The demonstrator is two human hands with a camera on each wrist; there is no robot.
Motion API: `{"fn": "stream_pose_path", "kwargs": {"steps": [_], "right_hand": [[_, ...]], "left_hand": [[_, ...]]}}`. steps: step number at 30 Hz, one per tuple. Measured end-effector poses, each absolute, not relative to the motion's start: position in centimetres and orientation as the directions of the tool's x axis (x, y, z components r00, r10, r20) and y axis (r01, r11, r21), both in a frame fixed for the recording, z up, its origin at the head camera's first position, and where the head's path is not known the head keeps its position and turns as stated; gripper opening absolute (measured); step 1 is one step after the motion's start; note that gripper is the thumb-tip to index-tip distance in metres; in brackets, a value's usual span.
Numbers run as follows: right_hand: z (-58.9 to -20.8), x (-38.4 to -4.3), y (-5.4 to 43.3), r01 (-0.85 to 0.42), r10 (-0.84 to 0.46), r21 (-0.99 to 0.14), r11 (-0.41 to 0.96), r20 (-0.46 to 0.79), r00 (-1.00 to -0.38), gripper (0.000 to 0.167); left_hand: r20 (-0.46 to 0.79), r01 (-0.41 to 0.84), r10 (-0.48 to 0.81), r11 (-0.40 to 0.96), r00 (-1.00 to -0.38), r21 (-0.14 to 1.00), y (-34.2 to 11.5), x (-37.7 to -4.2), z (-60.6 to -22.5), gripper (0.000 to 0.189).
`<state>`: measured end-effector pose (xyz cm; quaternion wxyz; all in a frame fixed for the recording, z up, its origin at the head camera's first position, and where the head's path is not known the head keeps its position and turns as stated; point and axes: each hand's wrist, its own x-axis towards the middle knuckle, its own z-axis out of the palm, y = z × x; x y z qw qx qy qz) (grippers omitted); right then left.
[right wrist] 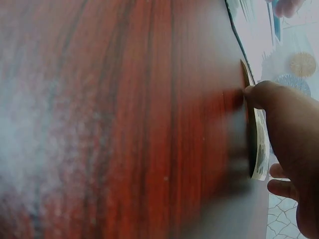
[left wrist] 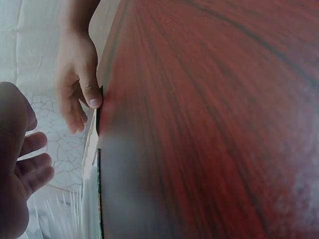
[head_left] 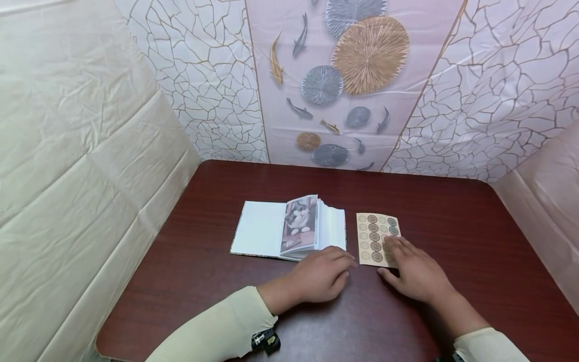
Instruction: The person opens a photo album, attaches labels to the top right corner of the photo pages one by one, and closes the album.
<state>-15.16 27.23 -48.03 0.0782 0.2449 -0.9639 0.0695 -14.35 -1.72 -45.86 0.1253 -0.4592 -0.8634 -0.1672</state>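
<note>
A photo album (head_left: 258, 227) lies spread on the table, a cat photo (head_left: 299, 221) showing on a raised page. Right of it is a tan sheet of round stickers (head_left: 365, 236), several of them dark-ringed. My right hand (head_left: 418, 274) reaches over the sheet's near right corner, its fingers extended across it. In the right wrist view, the thumb (right wrist: 256, 97) is at the edge of the slightly bowed sheet. My left hand (head_left: 318, 275) hovers by the album's front right corner with loosely bent fingers and nothing held; the left wrist view shows those fingers (left wrist: 37, 167) above the album pages.
The dark red wooden table (head_left: 203, 301) has rounded corners. Pale fabric (head_left: 90, 151) hangs along its left side, and a patterned curtain (head_left: 217, 90) stands behind the back edge. A small black device (head_left: 267, 341) is strapped at the left sleeve cuff.
</note>
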Motion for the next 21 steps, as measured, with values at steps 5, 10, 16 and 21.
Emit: {"fn": "stream_pose_path", "kwargs": {"steps": [5, 10, 16, 21], "right_hand": [[-48.18, -15.38, 27.40, -0.470, -0.450, -0.097, 0.877, 0.174, -0.876, 0.076], [-48.30, -15.57, 27.46, -0.476, -0.453, -0.105, 0.873, 0.185, -0.872, 0.075], [-48.31, -15.67, 27.50, -0.481, -0.456, -0.121, 0.868, 0.188, -0.870, 0.075], [-48.19, -15.67, 27.48, -0.467, -0.442, -0.141, 0.873, 0.178, -0.879, 0.073]], "left_hand": [[0.364, 0.831, 0.748, 0.522, -0.555, 0.193, -1.52, -14.43, -45.93, 0.027], [0.373, 0.832, 0.745, 0.521, -0.553, 0.192, -1.40, -14.45, -46.00, 0.028], [0.374, 0.827, 0.739, 0.525, -0.560, 0.200, -1.22, -14.51, -46.01, 0.027], [0.357, 0.818, 0.736, 0.533, -0.574, 0.217, -1.09, -14.55, -46.02, 0.026]]}}
